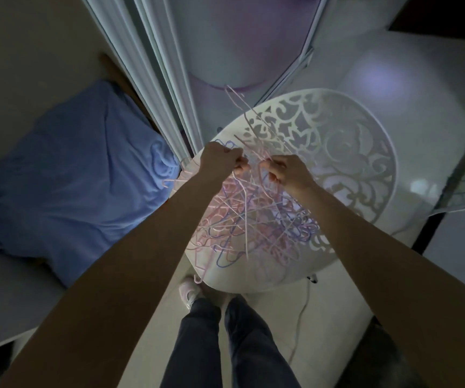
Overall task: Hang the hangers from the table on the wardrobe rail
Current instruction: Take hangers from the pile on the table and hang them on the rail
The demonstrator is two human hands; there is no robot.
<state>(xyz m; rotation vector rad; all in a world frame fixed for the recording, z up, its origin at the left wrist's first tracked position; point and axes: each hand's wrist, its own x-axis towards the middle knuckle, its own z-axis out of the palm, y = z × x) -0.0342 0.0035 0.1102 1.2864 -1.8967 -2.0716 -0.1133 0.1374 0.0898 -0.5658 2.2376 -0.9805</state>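
My left hand (pixel 218 161) and my right hand (pixel 287 170) are both curled tight around thin pink wire hangers (pixel 246 152), held close together, and long thin wires from them stick up and away from me. Just below my hands lies a tangled heap of pink and purple wire hangers (pixel 242 225), piled on the near left part of a round white table with a cut-out floral pattern (pixel 346 152). To the far left of the table stands a white ribbed wardrobe door (pixel 153 79). Further left is a bed with a blue sheet (pixel 71 177). Near me, my legs in dark trousers (pixel 225 340) stand on a pale floor (pixel 332 326).
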